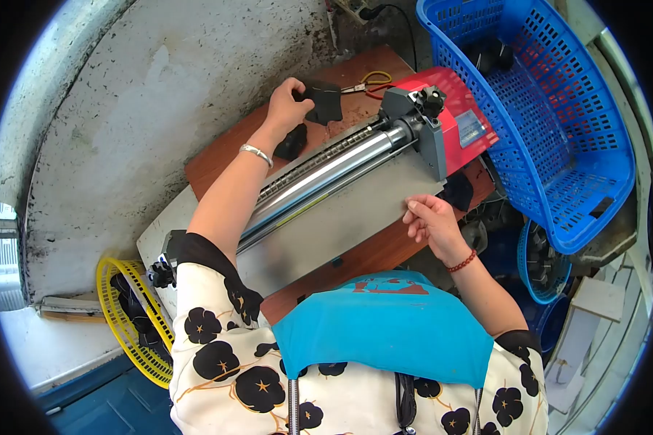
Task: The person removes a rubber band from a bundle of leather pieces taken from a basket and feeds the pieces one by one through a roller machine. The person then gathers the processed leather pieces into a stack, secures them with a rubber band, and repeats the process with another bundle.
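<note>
My left hand reaches past the roller machine, its thumb and fingers closed on the edge of a flat black piece, whose material I cannot make out. Another dark piece lies just below that hand, behind the rollers. The machine has a long shiny metal roller, a red end housing and a grey metal plate in front. Over the right end of the plate is my right hand, fingers curled and the thumb near the index finger, with nothing visible in them.
Scissors with yellow and red handles lie on the brown tabletop. A big blue basket stands at the right, holding dark pieces. At the lower left, a yellow basket holds black items. A dark piece lies beside the machine's right end.
</note>
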A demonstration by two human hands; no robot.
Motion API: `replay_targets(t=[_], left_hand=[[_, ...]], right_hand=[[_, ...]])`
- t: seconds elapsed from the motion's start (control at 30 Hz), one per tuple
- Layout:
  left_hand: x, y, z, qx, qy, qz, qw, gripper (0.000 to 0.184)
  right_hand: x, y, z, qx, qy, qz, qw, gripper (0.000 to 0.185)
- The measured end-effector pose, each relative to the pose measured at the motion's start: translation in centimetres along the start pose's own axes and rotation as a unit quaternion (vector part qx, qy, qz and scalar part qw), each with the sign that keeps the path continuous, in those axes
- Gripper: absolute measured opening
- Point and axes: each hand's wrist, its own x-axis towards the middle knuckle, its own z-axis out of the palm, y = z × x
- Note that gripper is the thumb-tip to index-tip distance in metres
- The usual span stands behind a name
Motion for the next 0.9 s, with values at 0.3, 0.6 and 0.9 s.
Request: replay_targets(t=[0.3, 0.6, 0.9], left_hand=[[0.6, -8.0, -6.3, 0.342, 0.069, 0.047, 0.936, 0.042], [2.9, -11.5, -3.6, 0.334, -0.153, -0.037, 0.929, 0.042], [7.7, -20.5, -5.5, 0.046, -0.285, -0.117, 0.950, 0.089]], right_hand=[[-0.8, 2.8, -0.1, -0.022, 0.027, -0.035, 0.999, 0.015], [-0.9, 4.3, -0.2, -0.127, 0.035, -0.141, 0.981, 0.015], [-0.6, 10.5, -7.6, -0.185, 0.173, -0.072, 0.965, 0.017]])
